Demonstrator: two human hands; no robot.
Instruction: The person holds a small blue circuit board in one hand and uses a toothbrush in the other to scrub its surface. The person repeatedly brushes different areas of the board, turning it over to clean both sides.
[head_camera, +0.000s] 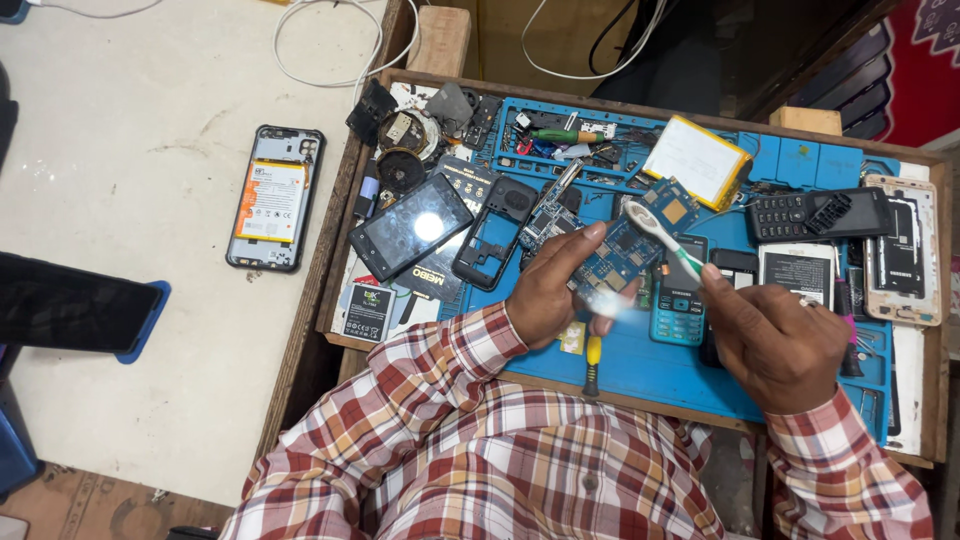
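A person in a plaid shirt cleaned a phone circuit board (615, 262) over a blue repair mat (650, 370), the left hand (550, 295) closed around the board's edges just above the mat's near side while the right hand (770, 345) pinched a white-and-green toothbrush (662, 238), its bristles apparently on the board. Scrubbing seemed under way, and any further stroke would likely call for light pressure and a steady grip. Farther up the mat lay a teal keypad phone (678, 305), a black smartphone (410, 228) and a yellow-edged battery (697, 160).
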